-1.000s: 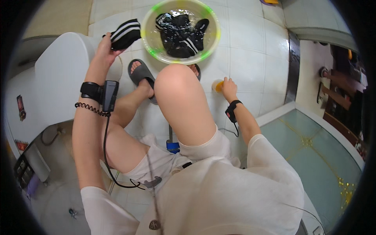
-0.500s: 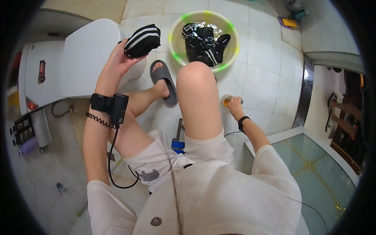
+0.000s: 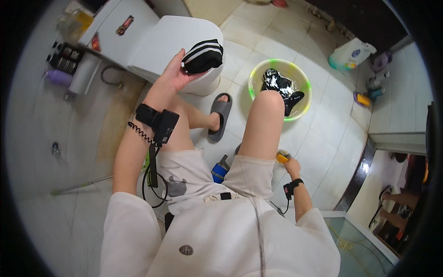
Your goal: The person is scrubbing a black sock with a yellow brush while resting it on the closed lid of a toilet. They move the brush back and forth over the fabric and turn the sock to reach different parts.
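Note:
My left hand (image 3: pixel 179 75) is raised over the toilet and closed around a bunched black sock (image 3: pixel 202 57) with white stripes. Low by my right knee, my right hand (image 3: pixel 292 167) has its fingers closed at a small yellow-orange object (image 3: pixel 282 158). Its kind does not show clearly. A greyish round thing lies against its far side. Ahead of my right knee stands a pale basin (image 3: pixel 302 82) with a green and yellow rim. Black cloth pieces (image 3: pixel 290 94), at least one of them a sock, lie wet in its water, partly hidden by my knee.
The white toilet (image 3: pixel 177 34) is at the left, beyond my left forearm. A white and green bag (image 3: pixel 353 53) and a purple dish with a yellow block (image 3: pixel 363 99) sit at the right wall. A glass-topped table (image 3: pixel 350 235) is at the lower right.
The view has turned, so the basin and toilet appear further right. My left hand still holds the sock. The yellow-orange object now shows more clearly at my right hand.

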A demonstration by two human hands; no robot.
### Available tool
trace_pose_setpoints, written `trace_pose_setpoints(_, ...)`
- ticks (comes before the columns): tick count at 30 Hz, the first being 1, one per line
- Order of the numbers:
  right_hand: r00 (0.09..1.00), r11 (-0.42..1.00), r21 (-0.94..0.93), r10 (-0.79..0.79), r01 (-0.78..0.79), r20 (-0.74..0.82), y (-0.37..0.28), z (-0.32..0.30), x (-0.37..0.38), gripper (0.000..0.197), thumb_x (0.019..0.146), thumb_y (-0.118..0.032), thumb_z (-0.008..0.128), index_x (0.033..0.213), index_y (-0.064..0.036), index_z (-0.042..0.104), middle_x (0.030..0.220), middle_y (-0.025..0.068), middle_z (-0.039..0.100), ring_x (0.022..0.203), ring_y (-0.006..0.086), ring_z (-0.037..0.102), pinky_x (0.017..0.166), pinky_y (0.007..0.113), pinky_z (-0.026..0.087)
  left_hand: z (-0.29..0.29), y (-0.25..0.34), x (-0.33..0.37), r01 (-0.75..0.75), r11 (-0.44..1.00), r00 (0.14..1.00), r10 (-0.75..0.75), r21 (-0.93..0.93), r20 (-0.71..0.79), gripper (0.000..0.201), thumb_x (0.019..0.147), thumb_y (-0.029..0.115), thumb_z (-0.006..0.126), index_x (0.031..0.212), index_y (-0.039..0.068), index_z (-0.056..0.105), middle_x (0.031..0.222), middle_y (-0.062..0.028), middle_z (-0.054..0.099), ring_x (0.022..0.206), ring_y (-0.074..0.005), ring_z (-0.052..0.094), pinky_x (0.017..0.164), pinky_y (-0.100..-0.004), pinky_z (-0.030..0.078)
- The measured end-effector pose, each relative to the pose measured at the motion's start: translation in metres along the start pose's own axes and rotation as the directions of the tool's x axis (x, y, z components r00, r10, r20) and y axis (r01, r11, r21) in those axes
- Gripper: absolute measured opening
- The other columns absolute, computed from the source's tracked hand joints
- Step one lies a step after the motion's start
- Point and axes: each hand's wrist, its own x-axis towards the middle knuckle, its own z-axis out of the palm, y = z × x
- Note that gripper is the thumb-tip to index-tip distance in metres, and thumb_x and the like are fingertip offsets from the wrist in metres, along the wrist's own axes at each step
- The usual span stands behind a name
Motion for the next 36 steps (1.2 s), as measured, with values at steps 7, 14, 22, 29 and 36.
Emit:
trace_pose_setpoints(7,0.995,0.398,0.917,-0.089,-0.006,0.045,0.03,-0.115,-0.003,0.029,0.083,-0.032,0.051,0.089,-0.0039,0.053,0.064,0.0056,0.057,0.059,0.0116,0.057,0.055,0.022,0.045,-0.042,0.023,-0.015,-0.169,0.948,0.983,0.183,-0.27,0.03,0.042,0.088,0.034,0.04,0.113,0.0,0.042,0.113,-0.0173,0.048,0.103,-0.032,0.049,0.087,-0.045,0.045)
trace_pose_setpoints(14,0.757,0.252,0.715,-0.257,0.652,-0.6,-0.098,-0.31,-0.056,0.029,0.087,-0.028,0.046,0.097,-0.0019,0.054,0.081,0.007,0.061,0.067,0.01,0.058,0.064,0.02,0.043,-0.068,0.017,-0.009,-0.242,0.832,0.892,0.393,-0.5,0.221,0.036,0.079,0.017,0.058,0.109,-0.001,0.046,0.111,-0.0154,0.05,0.102,-0.0287,0.05,0.088,-0.0412,0.045)
trace_pose_setpoints(22,0.619,0.134,0.668,-0.539,0.732,-0.571,-0.31,-0.358,-0.05,0.029,0.086,-0.023,0.048,0.103,0.001,0.051,0.079,0.0096,0.062,0.061,0.0116,0.059,0.055,0.02,0.043,-0.077,0.015,0.016,-0.4,0.901,0.911,0.41,-0.17,0.031,0.047,0.067,0.006,0.068,0.106,0.014,0.044,0.103,-0.0062,0.051,0.095,-0.0192,0.052,0.078,-0.0311,0.045)
trace_pose_setpoints(29,0.626,0.248,0.645,-0.63,0.723,-0.46,-0.435,-0.305,0.01,0.025,0.086,-0.018,0.047,0.098,0.0036,0.053,0.073,0.0081,0.062,0.059,0.0128,0.061,0.051,0.021,0.042,-0.076,0.04,0.067,-0.565,0.811,0.824,0.562,0.149,0.067,0.055,0.062,0.0,0.067,0.11,0.013,0.043,0.105,-0.0042,0.047,0.097,-0.0164,0.047,0.077,-0.0281,0.04)
trace_pose_setpoints(36,0.659,0.256,0.683,-0.618,0.684,-0.428,-0.453,-0.286,0.047,0.024,0.085,-0.017,0.047,0.096,0.0033,0.054,0.074,0.009,0.063,0.061,0.0131,0.061,0.055,0.022,0.043,-0.086,0.044,0.088,-0.503,0.854,0.864,0.499,0.133,0.065,0.064,0.061,0.001,0.067,0.117,0.01,0.038,0.105,-0.0047,0.045,0.1,-0.0186,0.044,0.086,-0.0295,0.035)
